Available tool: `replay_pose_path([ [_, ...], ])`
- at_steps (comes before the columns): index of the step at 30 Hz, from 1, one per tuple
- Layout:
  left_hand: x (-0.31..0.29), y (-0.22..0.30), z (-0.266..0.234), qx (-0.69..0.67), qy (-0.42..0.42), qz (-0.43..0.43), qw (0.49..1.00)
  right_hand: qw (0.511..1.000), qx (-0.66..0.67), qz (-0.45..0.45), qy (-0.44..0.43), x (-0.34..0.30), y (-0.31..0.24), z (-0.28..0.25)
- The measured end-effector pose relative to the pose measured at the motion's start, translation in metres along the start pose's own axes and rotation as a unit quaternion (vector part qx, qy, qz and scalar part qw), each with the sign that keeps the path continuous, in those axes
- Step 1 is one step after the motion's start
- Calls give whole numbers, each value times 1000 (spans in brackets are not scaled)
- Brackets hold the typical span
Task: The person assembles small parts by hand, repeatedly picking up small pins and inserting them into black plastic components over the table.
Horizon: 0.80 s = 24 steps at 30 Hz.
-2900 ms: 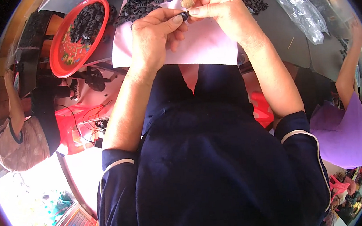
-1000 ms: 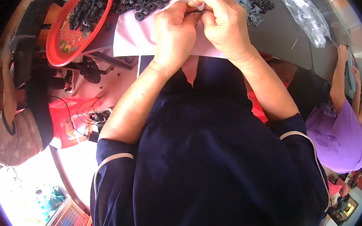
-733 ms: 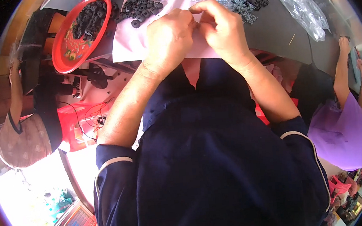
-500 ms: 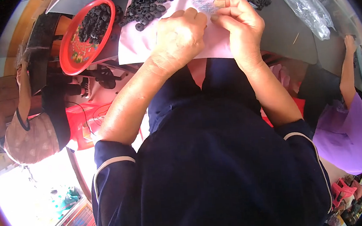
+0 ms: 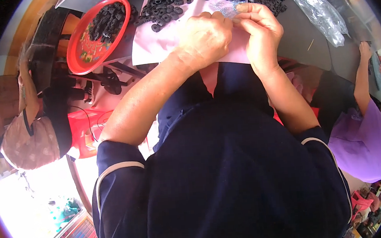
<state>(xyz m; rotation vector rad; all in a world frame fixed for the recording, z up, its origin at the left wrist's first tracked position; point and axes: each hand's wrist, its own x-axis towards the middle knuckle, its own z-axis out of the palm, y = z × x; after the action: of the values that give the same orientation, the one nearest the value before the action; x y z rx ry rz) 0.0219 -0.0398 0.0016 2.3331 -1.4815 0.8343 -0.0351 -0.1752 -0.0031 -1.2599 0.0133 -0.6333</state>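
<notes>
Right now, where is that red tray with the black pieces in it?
In the head view the red tray sits at the upper left, on the person's left side, beside the pink sheet and left of the left hand.

Red tray (image 5: pixel 78 60) with black parts at left; clear plastic bag (image 5: pixel 318 12) at right; co-worker in purple (image 5: pixel 367 145).

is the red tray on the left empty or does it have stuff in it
Partly full. The red tray holds a heap of small black parts in its upper half, while its lower half is bare, showing a coloured pattern.
</notes>
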Motion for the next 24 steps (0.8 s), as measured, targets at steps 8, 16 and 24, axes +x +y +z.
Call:
replay_pose_path([
  [8,0,-2,3,-24,-5,-21,999,999,31,-14,14,7,6,-3],
  [16,-24,-12,3,-85,73,-99,989,999,-34,-32,0,3,7,-2],
  [24,-51,-134,-93,-144,182,-341,911,959,-228,-97,-138,0,10,-11],
])
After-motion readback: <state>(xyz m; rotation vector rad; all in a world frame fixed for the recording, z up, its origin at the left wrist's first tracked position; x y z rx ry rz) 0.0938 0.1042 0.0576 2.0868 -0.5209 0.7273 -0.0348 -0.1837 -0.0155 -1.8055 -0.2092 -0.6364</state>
